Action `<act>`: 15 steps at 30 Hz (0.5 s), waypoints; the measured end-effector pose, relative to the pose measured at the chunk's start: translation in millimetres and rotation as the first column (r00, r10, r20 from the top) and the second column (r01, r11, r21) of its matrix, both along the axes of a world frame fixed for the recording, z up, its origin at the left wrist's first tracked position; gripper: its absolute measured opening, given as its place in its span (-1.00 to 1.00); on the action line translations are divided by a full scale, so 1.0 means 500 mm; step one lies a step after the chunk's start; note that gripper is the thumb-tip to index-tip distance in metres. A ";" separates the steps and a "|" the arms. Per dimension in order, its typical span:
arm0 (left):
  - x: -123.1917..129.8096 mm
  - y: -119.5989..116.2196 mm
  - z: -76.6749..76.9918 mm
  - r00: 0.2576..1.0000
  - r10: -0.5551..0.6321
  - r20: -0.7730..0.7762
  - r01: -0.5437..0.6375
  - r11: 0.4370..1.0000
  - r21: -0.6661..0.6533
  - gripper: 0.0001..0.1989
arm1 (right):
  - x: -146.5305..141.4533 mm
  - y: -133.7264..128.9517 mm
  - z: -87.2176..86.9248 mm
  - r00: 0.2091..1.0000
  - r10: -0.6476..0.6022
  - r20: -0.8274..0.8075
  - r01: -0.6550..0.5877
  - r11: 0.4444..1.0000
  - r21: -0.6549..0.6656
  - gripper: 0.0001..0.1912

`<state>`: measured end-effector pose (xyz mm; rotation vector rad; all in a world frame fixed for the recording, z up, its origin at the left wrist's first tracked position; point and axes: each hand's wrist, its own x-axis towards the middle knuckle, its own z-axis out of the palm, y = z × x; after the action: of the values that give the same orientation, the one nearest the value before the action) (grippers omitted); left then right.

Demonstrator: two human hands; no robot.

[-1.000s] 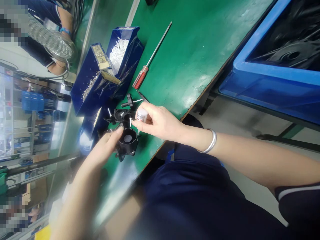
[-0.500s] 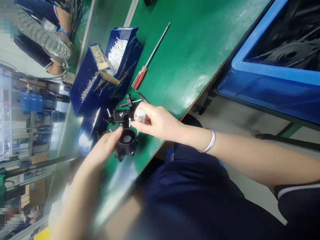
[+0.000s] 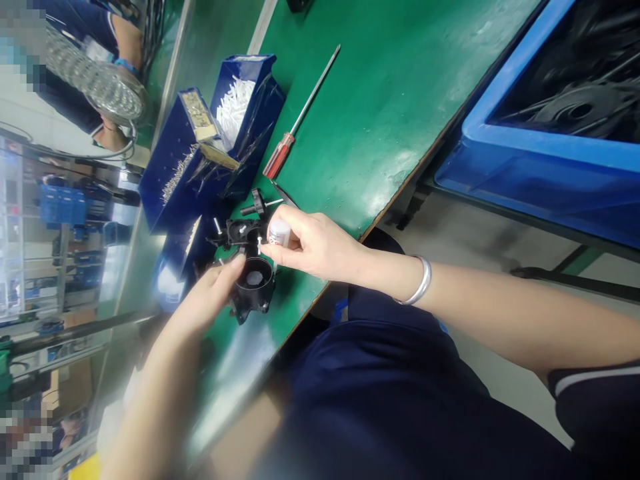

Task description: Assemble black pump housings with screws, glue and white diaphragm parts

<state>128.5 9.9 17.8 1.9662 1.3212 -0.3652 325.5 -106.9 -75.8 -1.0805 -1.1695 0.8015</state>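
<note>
My right hand [image 3: 317, 245] is closed around a small white bottle [image 3: 279, 233] with dark and red print on it. Its thumb and fingertips are close to a white pin [image 3: 259, 245] on a black plastic assembly. My left hand [image 3: 220, 290] grips the edge of the black plastic housing [image 3: 254, 300], thumb on top; its other fingers are mostly hidden behind the part. The housing has a round open cup with a pale patch inside. Beyond it lies a black knob-like part [image 3: 257, 202] with a white shaft, beside a dark thin-bladed tool [image 3: 285, 193].
A red-handled screwdriver [image 3: 280, 157] lies on the green table [image 3: 380, 100]. Blue bins with white pins [image 3: 235, 110] and small metal screws [image 3: 177, 177] stand at the left. A blue crate [image 3: 525, 173] of black parts is at right. Another person's arm [image 3: 127, 47] shows at upper left.
The white bottle has tilted very slightly in my right hand. Otherwise both hands and the black housing stay in place.
</note>
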 end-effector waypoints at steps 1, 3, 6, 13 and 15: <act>-0.001 0.001 0.000 1.000 0.010 0.004 -0.010 1.000 -0.010 -0.36 | 0.000 0.000 0.000 1.000 0.001 -0.004 -0.001 1.000 0.001 -0.74; -0.003 0.002 -0.001 0.999 0.041 0.010 -0.040 0.998 -0.039 -0.37 | 0.000 -0.001 -0.001 1.000 0.002 -0.013 -0.002 1.000 0.005 -0.74; -0.002 0.001 -0.001 0.999 0.049 0.019 -0.048 0.998 -0.051 -0.38 | -0.003 -0.001 -0.002 0.999 -0.003 -0.033 0.003 1.000 0.012 -0.74; 0.002 -0.008 0.003 0.999 0.046 0.010 -0.045 0.996 -0.078 -0.38 | -0.004 -0.006 -0.013 0.987 -0.067 -0.145 0.068 0.998 0.002 -0.70; 0.001 -0.009 0.004 0.999 0.037 0.008 -0.036 0.996 -0.083 -0.39 | 0.002 -0.010 -0.016 0.982 -0.078 -0.169 0.079 0.997 -0.003 -0.68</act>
<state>129.2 5.7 19.6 1.8709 1.3137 -0.3861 326.6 -111.7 -83.9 -1.0283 -0.9789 0.8127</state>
